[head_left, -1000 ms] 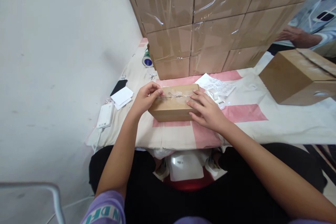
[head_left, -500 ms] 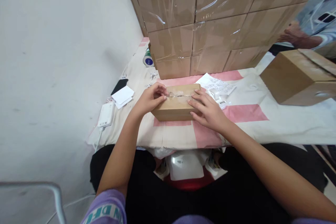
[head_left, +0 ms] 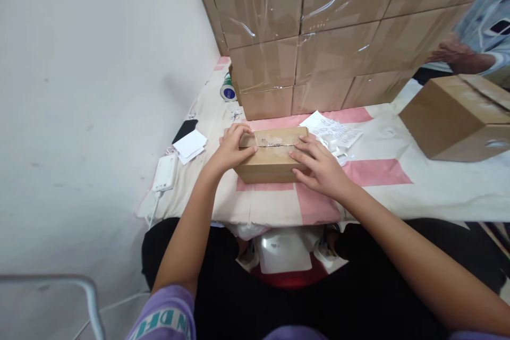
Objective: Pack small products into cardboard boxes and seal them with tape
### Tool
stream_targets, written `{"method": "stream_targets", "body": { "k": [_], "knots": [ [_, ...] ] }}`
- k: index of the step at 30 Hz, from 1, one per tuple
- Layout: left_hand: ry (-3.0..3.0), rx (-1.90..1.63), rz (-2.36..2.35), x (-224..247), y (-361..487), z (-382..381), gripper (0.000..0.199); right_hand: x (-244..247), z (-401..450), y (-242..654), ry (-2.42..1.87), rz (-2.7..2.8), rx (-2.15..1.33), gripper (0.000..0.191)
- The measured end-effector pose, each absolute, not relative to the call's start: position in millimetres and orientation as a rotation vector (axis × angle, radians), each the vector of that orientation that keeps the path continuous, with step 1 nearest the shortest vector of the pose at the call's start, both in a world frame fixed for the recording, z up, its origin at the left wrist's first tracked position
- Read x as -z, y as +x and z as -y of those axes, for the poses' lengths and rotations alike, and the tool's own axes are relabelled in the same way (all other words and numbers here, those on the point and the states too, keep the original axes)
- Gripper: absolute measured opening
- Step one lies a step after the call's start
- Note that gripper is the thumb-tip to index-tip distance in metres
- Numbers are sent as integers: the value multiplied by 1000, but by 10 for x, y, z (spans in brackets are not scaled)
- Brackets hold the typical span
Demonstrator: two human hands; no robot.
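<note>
A small closed cardboard box (head_left: pixel 268 170) lies on the table in front of me, with clear tape (head_left: pixel 274 142) and dark marks along the seam on top. At its left end, my left hand (head_left: pixel 234 147) has curled fingers and the thumb on the top. A clear edge of tape appears to run between that thumb and the forefinger, though the grip is partly hidden. My right hand (head_left: pixel 319 166) rests on the right end, fingers spread over the top and front edge, holding nothing between them.
Behind stands a stack of taped cardboard boxes (head_left: pixel 334 58). A larger box (head_left: pixel 450 122) sits right, near another person's hands (head_left: pixel 458 54). Handwritten paper (head_left: pixel 334 130), a white power bank (head_left: pixel 164 172) with cable, white cards (head_left: pixel 190 144) and a tape roll (head_left: pixel 228 91) lie around.
The view has shifted slightly, so everything sits a little further right. My left forefinger has moved apart from the thumb on the box top. My right hand stays in place.
</note>
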State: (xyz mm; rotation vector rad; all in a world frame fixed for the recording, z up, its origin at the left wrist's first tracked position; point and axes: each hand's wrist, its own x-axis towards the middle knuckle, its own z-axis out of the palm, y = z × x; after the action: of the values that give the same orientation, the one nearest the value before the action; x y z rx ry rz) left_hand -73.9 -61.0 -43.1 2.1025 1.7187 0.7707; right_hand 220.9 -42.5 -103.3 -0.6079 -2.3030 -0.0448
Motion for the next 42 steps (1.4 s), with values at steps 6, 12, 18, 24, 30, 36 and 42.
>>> {"method": "stream_targets", "body": {
  "k": [6, 12, 18, 24, 30, 36, 42],
  "knots": [
    [2124, -763, -1791, 448, -669, 612, 33, 1038, 428, 2221, -597, 2315, 50, 34],
    [2062, -807, -1835, 468, -625, 601, 22, 1038, 433, 2228, -594, 2321, 35, 35],
    [2015, -794, -1777, 481, -662, 591, 46, 1027, 443, 2233, -574, 2315, 18, 34],
    [1996, -823, -1757, 507, -689, 544, 45, 1015, 464, 2230, -562, 2314, -5, 32],
    [1900, -919, -1712, 513, -707, 495, 15, 1012, 495, 2219, -532, 2323, -50, 35],
    [1835, -975, -1722, 521, -706, 493, 12, 994, 539, 2215, -557, 2342, -70, 34],
    [1805, -1108, -1811, 548, -738, 478, 18, 1027, 605, 2208, -596, 2355, -33, 40]
  ]
}}
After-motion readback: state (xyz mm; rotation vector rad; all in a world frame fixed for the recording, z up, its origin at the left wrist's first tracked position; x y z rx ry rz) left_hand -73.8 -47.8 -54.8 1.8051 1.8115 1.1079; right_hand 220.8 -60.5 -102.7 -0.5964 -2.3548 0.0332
